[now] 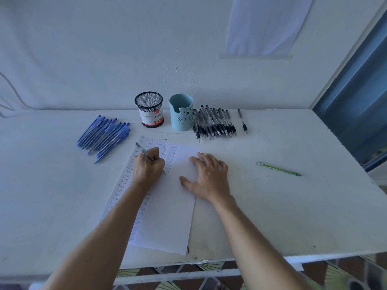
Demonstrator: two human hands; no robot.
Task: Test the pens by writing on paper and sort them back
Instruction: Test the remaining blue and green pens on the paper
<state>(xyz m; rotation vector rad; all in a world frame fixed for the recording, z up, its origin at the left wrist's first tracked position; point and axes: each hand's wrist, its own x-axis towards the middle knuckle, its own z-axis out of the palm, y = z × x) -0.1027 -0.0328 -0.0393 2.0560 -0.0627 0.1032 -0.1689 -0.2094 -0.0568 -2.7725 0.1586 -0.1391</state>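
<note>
A white sheet of paper (167, 216) lies on the table, with columns of the word "test" down its left half. My left hand (149, 166) grips a clear pen (144, 152), its tip touching the paper. My right hand (206, 177) rests flat with spread fingers on the sheet's right edge. Several blue pens (104, 133) lie in a pile at the left. Several black pens (213, 123) lie in a pile at the back right, with two more black pens (242, 120) just beside them.
A black mesh pen cup (149, 109) and a light blue bear cup (181, 111) stand at the back by the wall. A green pen (278, 169) lies alone at the right. The table's front edge (209, 261) is near my forearms; tiled floor shows below.
</note>
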